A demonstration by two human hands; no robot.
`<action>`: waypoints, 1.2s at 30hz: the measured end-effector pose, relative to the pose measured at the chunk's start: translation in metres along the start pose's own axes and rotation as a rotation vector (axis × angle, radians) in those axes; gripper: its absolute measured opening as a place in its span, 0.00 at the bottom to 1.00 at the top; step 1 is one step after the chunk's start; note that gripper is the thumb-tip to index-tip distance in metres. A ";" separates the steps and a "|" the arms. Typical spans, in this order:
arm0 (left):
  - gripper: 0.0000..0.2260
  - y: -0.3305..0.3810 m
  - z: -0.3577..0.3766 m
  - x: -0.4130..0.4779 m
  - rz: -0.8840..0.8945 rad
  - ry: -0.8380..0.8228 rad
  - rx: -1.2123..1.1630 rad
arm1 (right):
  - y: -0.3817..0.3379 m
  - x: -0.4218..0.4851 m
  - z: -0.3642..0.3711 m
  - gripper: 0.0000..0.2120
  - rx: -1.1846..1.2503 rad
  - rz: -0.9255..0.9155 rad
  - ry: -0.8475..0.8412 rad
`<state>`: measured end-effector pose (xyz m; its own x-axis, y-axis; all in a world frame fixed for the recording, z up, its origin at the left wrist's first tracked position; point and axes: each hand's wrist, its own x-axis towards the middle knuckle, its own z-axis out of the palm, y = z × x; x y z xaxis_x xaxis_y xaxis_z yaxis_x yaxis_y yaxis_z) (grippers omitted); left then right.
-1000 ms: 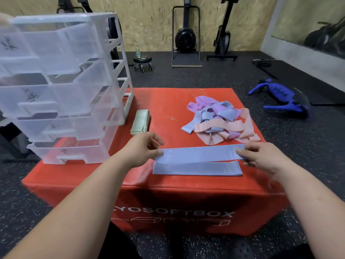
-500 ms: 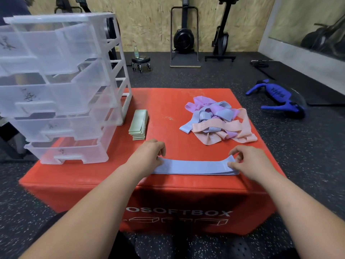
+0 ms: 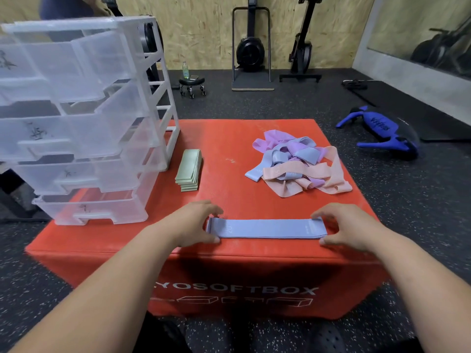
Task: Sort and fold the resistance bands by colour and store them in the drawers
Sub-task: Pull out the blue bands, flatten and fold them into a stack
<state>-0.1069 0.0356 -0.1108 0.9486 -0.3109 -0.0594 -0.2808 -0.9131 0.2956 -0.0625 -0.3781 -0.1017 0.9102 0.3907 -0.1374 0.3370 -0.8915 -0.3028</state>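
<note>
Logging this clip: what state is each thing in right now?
blue band, flat, not yet folded
left hand, holds its left end
right hand, holds its right end
green bands, folded and stacked
band pile, tangled, unsorted
drawers, pulled out

A blue band (image 3: 267, 228) is lying folded flat at the near edge of the tabletop (image 3: 229, 138). Folded green bands (image 3: 189, 169) are sitting stacked beside the clear drawers (image 3: 76, 138). Mixed bands (image 3: 298, 164) are lying tangled behind.
</note>
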 end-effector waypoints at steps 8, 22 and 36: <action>0.30 0.003 0.003 -0.004 0.009 0.082 -0.011 | -0.002 0.003 0.003 0.29 0.027 0.014 0.042; 0.35 -0.001 0.000 0.003 -0.008 0.038 -0.014 | 0.000 0.009 0.000 0.28 0.055 -0.002 0.010; 0.19 -0.001 0.009 0.074 -0.084 0.228 -0.138 | -0.052 0.098 0.005 0.17 0.029 -0.113 0.287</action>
<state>-0.0378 0.0107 -0.1244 0.9804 -0.1542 0.1223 -0.1922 -0.8837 0.4268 0.0079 -0.2922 -0.1039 0.8996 0.4024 0.1694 0.4365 -0.8376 -0.3285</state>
